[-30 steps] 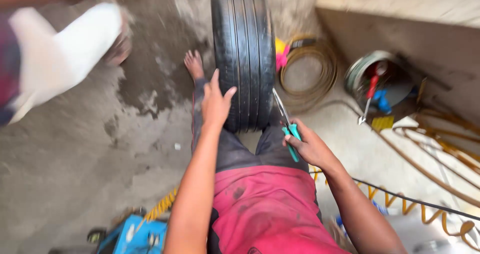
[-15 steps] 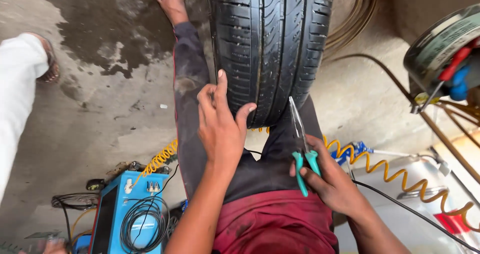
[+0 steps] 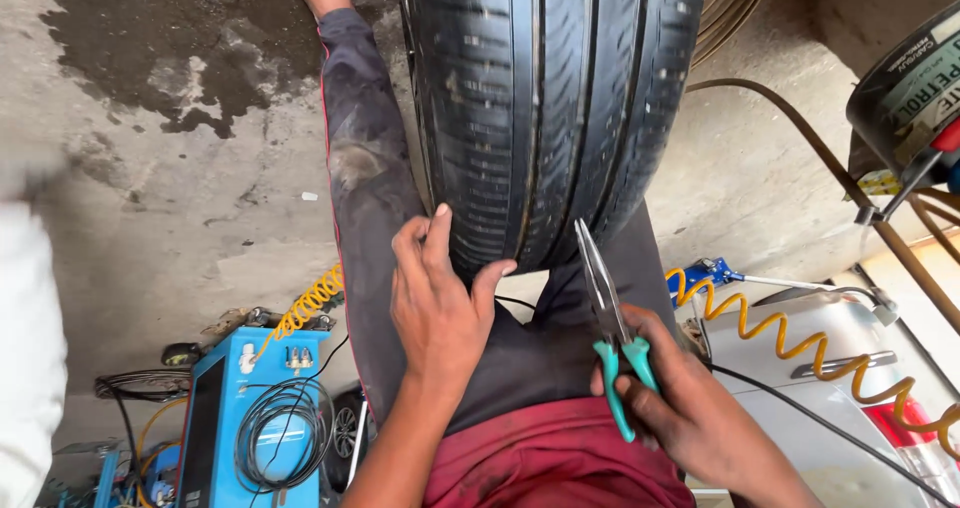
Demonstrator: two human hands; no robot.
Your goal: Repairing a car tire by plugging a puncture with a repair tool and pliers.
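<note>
The car tyre (image 3: 550,108) stands upright in the upper middle of the frame, wedged between the person's outstretched legs. The left hand (image 3: 440,303) lies spread wide on its lower tread, fingers against the rubber. Just right of it, the right hand (image 3: 680,408) is closed round the green handles of long-nose pliers (image 3: 603,298), tips pointing up at the tread and nearly closed. A slip of those tips could jab the nearby left fingers, I judge. The yellow coiled air hose (image 3: 800,338) at lower right could snag the elbow.
</note>
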